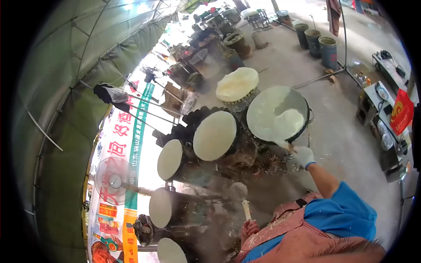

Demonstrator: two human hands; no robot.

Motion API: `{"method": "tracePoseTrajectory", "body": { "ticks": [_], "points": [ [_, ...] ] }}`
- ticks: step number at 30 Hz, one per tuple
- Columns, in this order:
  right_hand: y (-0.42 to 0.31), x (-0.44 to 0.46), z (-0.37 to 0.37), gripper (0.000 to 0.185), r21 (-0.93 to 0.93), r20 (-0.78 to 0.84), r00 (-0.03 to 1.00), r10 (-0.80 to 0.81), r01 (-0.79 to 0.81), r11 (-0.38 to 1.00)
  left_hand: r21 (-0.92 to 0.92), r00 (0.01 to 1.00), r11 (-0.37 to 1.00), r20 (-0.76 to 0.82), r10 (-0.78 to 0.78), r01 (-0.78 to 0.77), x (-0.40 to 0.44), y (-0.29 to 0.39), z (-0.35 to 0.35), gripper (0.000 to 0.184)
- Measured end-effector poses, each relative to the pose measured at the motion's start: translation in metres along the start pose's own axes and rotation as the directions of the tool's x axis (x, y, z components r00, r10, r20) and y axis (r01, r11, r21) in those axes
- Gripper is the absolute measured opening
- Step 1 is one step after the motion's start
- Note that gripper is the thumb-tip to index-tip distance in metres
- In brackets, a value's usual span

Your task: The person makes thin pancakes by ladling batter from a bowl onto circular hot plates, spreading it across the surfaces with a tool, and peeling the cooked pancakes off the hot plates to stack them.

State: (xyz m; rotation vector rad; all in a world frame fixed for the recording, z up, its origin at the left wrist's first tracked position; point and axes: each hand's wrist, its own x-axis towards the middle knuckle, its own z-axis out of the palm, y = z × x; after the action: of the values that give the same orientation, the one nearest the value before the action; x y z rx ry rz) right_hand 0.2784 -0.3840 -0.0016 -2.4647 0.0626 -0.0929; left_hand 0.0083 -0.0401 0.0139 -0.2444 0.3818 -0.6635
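The big round pan (265, 105) has a pale top, and a brighter pale patch (290, 120) sits on the side near the person's right hand. The right hand (303, 156) wears a white glove and is just outside the near edge of the big pan. Its fingers are curled round the wooden handle of a tool (288, 147). The pale tip of the tool reaches to the near rim of the big pan; it is blurry, so I can't tell if it touches.

The left hand (250, 229) is bare and well apart from the big pan, down on the near left side of it. Its fingers are closed round the light handle of a ladle (238, 191). The round end of the ladle points up toward the big pan but is apart from it.

A pile of flat, pale rounds (237, 83) is just beside the big pan, on its far left. Another round pan (215, 136) is near the left side of the big pan, and a smaller one (169, 160) is farther left. A fan (115, 181) is much farther left of the big pan. Three tall buckets (328, 52) stand well past the big pan, on its far right.
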Motion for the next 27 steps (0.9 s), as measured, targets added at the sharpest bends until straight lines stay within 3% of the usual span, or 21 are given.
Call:
{"method": "tracePoseTrajectory", "body": {
  "ticks": [1, 2, 3, 4, 5, 6, 8, 9, 10, 11, 12, 15, 17, 18, 20, 21, 22, 23, 25, 26, 27],
  "points": [
    [0.008, -0.002, 0.002, 0.030, -0.004, 0.064, 0.996, -0.059, 0.059, 0.998, 0.011, 0.999, 1.000, -0.031, -0.016, 0.017, 0.004, 0.010, 0.006, 0.034],
    [0.050, 0.011, 0.017, 0.030, 0.459, -0.006, 0.999, 0.043, -0.035, 0.888, -0.051, 0.994, 0.998, 0.106, -0.021, 0.027, 0.012, 0.008, 0.008, 0.032],
    [0.087, 0.027, 0.029, 0.030, 0.815, -0.025, 0.987, 0.160, -0.073, 0.574, 0.006, 0.999, 0.999, 0.039, 0.038, -0.038, 0.019, 0.012, 0.010, 0.032],
    [0.071, 0.033, -0.014, 0.031, 0.481, 0.046, 0.976, 0.211, -0.207, 0.852, 0.065, 0.993, 0.992, -0.038, 0.108, -0.105, 0.015, 0.014, 0.012, 0.032],
    [0.055, 0.044, -0.070, 0.032, 0.034, 0.096, 0.952, 0.290, -0.294, 0.955, 0.062, 0.997, 0.996, -0.038, 0.073, -0.070, 0.016, 0.016, 0.003, 0.031],
    [0.062, 0.074, -0.055, 0.033, 0.192, -0.019, 0.968, 0.251, -0.243, 0.951, 0.059, 0.999, 0.998, -0.038, 0.038, -0.035, 0.017, 0.018, -0.005, 0.031],
    [0.052, 0.085, -0.026, 0.033, 0.231, -0.195, 0.963, 0.187, -0.141, 0.963, -0.055, 0.997, 0.998, -0.071, 0.022, -0.026, 0.034, 0.012, 0.008, 0.030],
    [0.032, 0.080, -0.020, 0.032, 0.133, -0.250, 0.959, 0.133, -0.102, 0.986, -0.108, 0.997, 0.994, -0.079, 0.015, -0.024, 0.045, 0.010, 0.013, 0.030],
    [0.040, 0.063, -0.008, 0.032, -0.070, -0.143, 0.988, -0.056, 0.046, 0.996, -0.097, 0.997, 0.995, -0.078, 0.001, -0.008, 0.050, 0.012, 0.012, 0.028],
    [0.044, 0.044, -0.012, 0.032, -0.280, 0.163, 0.982, -0.093, 0.136, 0.950, -0.004, 0.993, 1.000, -0.115, 0.014, -0.015, 0.056, 0.019, 0.008, 0.027],
    [0.077, 0.025, -0.001, 0.034, -0.167, 0.208, 0.964, -0.163, 0.200, 0.965, 0.092, 0.988, 0.996, -0.152, 0.036, -0.022, 0.053, 0.024, -0.001, 0.026],
    [0.110, 0.057, -0.037, 0.034, 0.061, -0.043, 0.994, 0.101, -0.098, 0.993, 0.196, 0.967, 0.976, -0.215, 0.135, -0.093, 0.056, 0.038, -0.011, 0.022],
    [0.086, 0.101, -0.075, 0.033, 0.136, -0.125, 0.974, 0.186, -0.169, 0.976, -0.010, 0.937, 0.979, -0.293, 0.192, -0.203, 0.073, 0.013, 0.009, 0.022],
    [0.080, 0.112, -0.073, 0.034, 0.090, -0.110, 0.980, 0.167, -0.158, 0.983, 0.078, 0.833, 0.939, -0.442, 0.333, -0.334, 0.101, -0.026, 0.077, 0.026],
    [0.078, 0.128, -0.043, 0.035, 0.010, -0.069, 0.991, 0.118, -0.117, 0.993, -0.134, 0.907, 0.955, -0.373, 0.198, -0.264, 0.113, -0.028, 0.086, 0.027],
    [0.096, 0.105, -0.026, 0.033, 0.165, 0.013, 0.985, 0.173, -0.173, 0.971, -0.218, 0.943, 0.953, -0.303, 0.139, -0.210, 0.125, -0.018, 0.087, 0.028],
    [0.142, 0.080, 0.008, 0.034, 0.474, 0.068, 0.974, 0.215, -0.222, 0.852, -0.179, 0.945, 0.964, -0.295, 0.139, -0.197, 0.118, -0.005, 0.059, 0.027],
    [0.187, 0.054, 0.042, 0.035, 0.725, 0.123, 0.959, 0.257, -0.263, 0.636, -0.119, 0.948, 0.976, -0.284, 0.145, -0.184, 0.110, 0.002, 0.036, 0.027],
    [0.135, 0.076, -0.041, 0.035, 0.382, 0.047, 0.941, 0.335, -0.327, 0.865, 0.011, 0.952, 0.987, -0.262, 0.158, -0.160, 0.112, 0.016, 0.008, 0.028],
    [0.112, 0.107, -0.069, 0.036, 0.264, 0.017, 0.934, 0.357, -0.348, 0.899, 0.047, 0.897, 0.965, -0.361, 0.256, -0.256, 0.124, -0.004, 0.041, 0.031],
    [0.098, 0.149, -0.083, 0.037, 0.193, -0.006, 0.940, 0.342, -0.334, 0.923, -0.028, 0.916, 0.973, -0.344, 0.207, -0.230, 0.123, -0.002, 0.040, 0.032]
  ]
}}
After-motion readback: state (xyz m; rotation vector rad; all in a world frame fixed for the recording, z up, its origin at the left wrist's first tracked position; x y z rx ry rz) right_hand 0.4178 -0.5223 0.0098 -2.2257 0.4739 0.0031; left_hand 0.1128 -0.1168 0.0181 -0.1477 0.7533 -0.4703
